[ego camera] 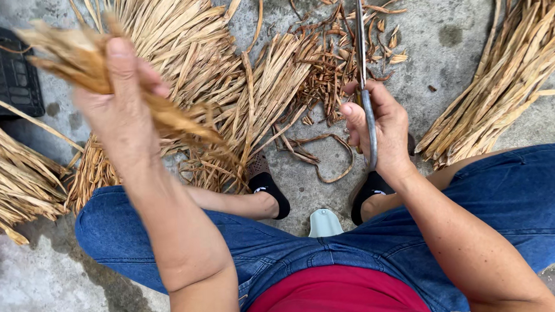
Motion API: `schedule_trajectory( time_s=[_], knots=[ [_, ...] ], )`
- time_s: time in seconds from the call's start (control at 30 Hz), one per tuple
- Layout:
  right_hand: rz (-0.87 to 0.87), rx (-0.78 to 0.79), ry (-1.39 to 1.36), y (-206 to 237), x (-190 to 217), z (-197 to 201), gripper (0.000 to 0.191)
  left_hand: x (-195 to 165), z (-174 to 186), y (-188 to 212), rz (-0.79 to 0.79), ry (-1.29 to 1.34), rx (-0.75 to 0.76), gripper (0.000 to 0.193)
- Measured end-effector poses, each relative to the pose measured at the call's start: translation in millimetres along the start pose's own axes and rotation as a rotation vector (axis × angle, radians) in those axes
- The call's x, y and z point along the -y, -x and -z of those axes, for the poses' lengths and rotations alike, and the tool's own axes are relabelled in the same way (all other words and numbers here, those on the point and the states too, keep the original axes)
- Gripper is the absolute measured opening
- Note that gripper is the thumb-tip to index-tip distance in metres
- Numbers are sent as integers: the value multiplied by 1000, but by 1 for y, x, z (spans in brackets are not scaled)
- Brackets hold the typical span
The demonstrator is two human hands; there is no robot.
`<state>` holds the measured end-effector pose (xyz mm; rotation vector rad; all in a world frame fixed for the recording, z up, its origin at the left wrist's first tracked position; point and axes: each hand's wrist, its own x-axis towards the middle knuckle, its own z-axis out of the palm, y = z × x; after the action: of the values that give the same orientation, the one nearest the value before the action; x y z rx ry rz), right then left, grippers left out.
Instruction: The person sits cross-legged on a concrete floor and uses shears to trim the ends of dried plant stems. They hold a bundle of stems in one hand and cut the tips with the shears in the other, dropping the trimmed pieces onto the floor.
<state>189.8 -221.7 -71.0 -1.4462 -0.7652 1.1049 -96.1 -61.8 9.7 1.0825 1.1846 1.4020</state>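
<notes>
Left hand: the left hand (pixel 118 106), upper left of the frame, is clenched round a bunch of dried leaf strips (pixel 85 59), thumb on top, ends fanning out left and right
Right hand: the right hand (pixel 381 131), right of centre, is wrapped round the handles of long scissors (pixel 363 70), blades closed and pointing at the top edge
Setting: a seated person in blue jeans (pixel 525 196) and dark socks on a concrete floor (pixel 37 294)
Around: piles of strips (pixel 202 43) fill the upper centre; curled offcuts (pixel 342 58) lie beside the blades; another heap (pixel 514 58) at far right
Doing it well: likely best to keep the bunch tight and even, cut clear of the fingers, and hold the blade tips away from the knees
</notes>
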Motion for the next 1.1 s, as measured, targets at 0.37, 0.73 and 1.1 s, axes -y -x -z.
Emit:
schedule_trajectory(
  time_s=[0.37, 0.73, 1.1],
  knots=[
    [-49, 22, -6, -2, 2, -6, 38, 153, -32, -70, 194, -1010, 269, 16],
    [-98, -24, 45, -18, -6, 2, 38, 278, -48, -28, 429, -1350, 311, 17],
    [144, -157, -37, -37, 2, 19, 55, 189, -93, -13, 539, -176, 795, 19]
  ],
)
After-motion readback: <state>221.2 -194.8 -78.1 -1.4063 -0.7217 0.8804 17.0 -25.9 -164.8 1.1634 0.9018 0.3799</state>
